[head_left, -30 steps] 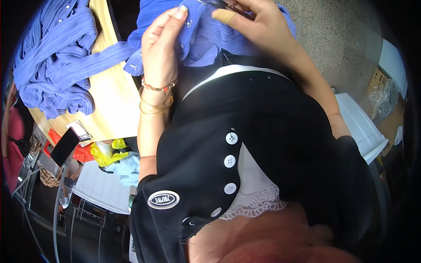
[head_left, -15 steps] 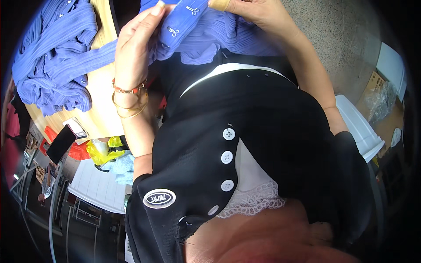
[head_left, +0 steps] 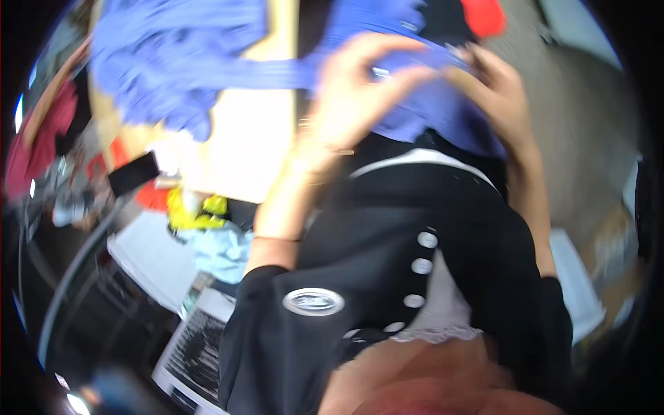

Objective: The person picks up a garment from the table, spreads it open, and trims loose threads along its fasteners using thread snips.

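A blue-violet ribbed knit garment (head_left: 439,114) lies across my lap, with a band along it that carries small silver metal hooks (head_left: 380,72). My left hand (head_left: 353,90) pinches the band between thumb and fingers. Close by on the right, my right hand (head_left: 503,97) has its thumb and fingers closed on the same band. Motion blurs both hands, so their exact grip is hard to make out. From the garment a strip runs left to a heap of the same blue-violet knit fabric (head_left: 180,59) on the pale wooden table (head_left: 252,149).
A black phone (head_left: 135,174) stands out past the table's near-left corner. Below it are a yellow plastic bag (head_left: 187,211), light blue cloth (head_left: 220,249) and a white bin (head_left: 145,259). Another white bin (head_left: 577,287) sits at right. A person in dark red (head_left: 52,128) appears far left.
My view has swung, so most things sit further right in it. Both hands have come closer together on the band, the left now pinching it. A red object has appeared at upper right.
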### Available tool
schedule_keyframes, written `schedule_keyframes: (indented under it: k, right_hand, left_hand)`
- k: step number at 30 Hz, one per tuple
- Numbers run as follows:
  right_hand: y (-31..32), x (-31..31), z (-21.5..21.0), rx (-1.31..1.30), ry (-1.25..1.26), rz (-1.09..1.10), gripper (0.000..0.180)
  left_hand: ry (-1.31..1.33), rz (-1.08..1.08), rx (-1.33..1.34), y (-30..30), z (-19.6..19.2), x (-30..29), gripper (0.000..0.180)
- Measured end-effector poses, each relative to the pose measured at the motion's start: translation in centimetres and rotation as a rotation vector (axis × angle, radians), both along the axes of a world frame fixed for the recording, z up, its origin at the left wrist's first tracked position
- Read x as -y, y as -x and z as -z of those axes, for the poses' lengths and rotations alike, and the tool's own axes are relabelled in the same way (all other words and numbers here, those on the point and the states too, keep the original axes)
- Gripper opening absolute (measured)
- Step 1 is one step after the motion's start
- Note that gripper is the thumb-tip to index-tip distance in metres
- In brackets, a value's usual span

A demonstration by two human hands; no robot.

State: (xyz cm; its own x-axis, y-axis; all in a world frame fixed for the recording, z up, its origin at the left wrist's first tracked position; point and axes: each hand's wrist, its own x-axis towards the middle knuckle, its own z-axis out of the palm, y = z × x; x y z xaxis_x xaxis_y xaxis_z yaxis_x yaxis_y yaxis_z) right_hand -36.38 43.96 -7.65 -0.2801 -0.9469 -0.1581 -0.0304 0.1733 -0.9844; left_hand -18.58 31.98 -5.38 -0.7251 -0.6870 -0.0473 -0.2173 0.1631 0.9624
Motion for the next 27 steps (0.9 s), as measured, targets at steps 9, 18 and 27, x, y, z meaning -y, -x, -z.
schedule_keyframes:
  k: [9, 18, 27]
  right_hand:
    - [1.0, -1.0, 1.3, 0.026, -0.046, 0.067, 0.013]
    - [0.5, -0.9, 0.2, 0.087, -0.026, 0.060, 0.010]
    - [-0.9, 0.1, -0.7, 0.146, 0.075, -0.073, 0.012]
  left_hand:
    - [0.088, 0.008, -0.039, 0.5, 1.3, -0.6, 0.018]
    - [-0.138, 0.096, -0.078, 0.5, 1.9, 0.6, 0.017]
    - [-0.732, -0.047, -0.286, -1.5, 2.2, 0.8, 0.014]
